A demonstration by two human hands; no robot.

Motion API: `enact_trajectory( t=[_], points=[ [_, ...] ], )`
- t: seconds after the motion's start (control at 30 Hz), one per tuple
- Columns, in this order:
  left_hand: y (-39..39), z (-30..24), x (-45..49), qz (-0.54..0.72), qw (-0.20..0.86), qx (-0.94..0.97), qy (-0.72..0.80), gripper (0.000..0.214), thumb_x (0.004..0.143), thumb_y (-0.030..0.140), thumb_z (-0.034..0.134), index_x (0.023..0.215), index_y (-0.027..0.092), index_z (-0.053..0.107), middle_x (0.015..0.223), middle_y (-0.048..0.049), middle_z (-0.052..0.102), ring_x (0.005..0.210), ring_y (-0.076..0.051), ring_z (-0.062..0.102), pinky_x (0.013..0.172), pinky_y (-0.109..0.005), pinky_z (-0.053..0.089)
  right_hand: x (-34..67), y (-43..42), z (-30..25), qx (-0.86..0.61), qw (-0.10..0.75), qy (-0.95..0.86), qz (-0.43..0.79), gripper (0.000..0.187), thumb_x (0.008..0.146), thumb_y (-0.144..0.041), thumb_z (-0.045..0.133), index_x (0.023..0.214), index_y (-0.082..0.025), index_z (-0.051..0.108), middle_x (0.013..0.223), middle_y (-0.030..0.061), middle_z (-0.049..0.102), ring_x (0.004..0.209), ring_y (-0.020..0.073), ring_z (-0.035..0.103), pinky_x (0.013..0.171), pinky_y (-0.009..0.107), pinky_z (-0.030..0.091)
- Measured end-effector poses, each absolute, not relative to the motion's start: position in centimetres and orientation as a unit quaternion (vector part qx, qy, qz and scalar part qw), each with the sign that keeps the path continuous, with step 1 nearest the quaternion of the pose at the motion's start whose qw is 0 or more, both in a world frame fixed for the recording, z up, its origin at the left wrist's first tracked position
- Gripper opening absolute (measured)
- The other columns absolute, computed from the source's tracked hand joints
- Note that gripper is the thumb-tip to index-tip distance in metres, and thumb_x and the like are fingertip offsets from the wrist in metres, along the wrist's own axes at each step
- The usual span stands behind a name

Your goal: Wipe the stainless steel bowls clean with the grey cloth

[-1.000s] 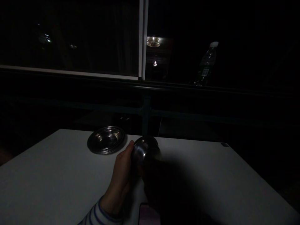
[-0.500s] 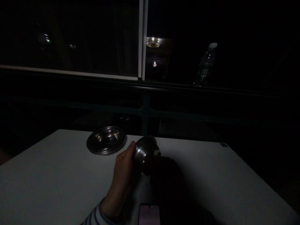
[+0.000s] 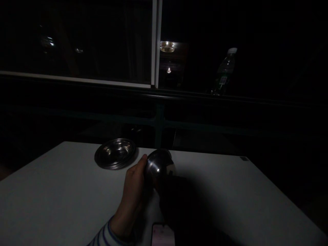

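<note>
My left hand (image 3: 133, 186), below a striped cuff, grips the left edge of a shiny metal bowl (image 3: 156, 165) over the middle of the table. The bowl is tilted, with its rounded outside towards me. My right hand (image 3: 171, 193) shows only as a black shape against the lower right of the bowl. Its fingers are lost in the dark, and I cannot tell whether it holds something. Left of the bowl, near the table's far edge, sits a stack of metal dishes (image 3: 115, 154).
A phone (image 3: 163, 235) with a lit screen is at the bottom, close to my wrists. The white table (image 3: 66, 194) ends before a dark railing (image 3: 160, 124). Beyond are a window frame (image 3: 154, 44) and a plastic bottle (image 3: 225, 73) with a white cap on the ledge.
The dark shape of my right hand has moved left and covers more of the bowl's lower part. My left hand and the bowl stay nearly in place.
</note>
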State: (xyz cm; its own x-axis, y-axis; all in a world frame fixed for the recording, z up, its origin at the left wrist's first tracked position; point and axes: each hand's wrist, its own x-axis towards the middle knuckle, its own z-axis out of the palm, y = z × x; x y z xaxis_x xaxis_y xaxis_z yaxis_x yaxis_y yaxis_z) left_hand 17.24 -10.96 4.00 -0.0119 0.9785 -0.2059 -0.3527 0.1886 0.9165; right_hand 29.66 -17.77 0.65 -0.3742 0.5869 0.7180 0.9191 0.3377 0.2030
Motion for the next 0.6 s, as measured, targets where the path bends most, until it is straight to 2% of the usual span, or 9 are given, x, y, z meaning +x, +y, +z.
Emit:
enact_trajectory(
  t=[0.4,0.6],
  points=[
    [-11.0,4.0,17.3,0.531,0.61,0.367,0.46,0.032,0.067,0.046,0.063,0.057,0.015,0.064,0.042,0.0038,0.052,0.043,-0.011,0.048,0.044,-0.021,0.038,29.8,-16.9,-0.2,-0.493,0.276,-0.765,-0.309,0.03,0.088,-0.033,0.048,0.113,-0.018,0.051,0.114,0.0076,0.053,0.095,0.0179,0.055,0.081,0.039,0.047],
    [-11.1,3.8,17.4,0.528,0.609,0.365,0.466,0.033,0.066,0.046,0.063,0.055,0.015,0.064,0.044,0.0025,0.055,0.042,-0.012,0.049,0.043,-0.021,0.037,30.5,-17.3,0.6,-0.504,0.275,-0.761,-0.303,0.03,0.088,-0.033,0.048,0.114,-0.018,0.051,0.117,0.0082,0.052,0.098,0.0184,0.054,0.083,0.039,0.047]
  ],
)
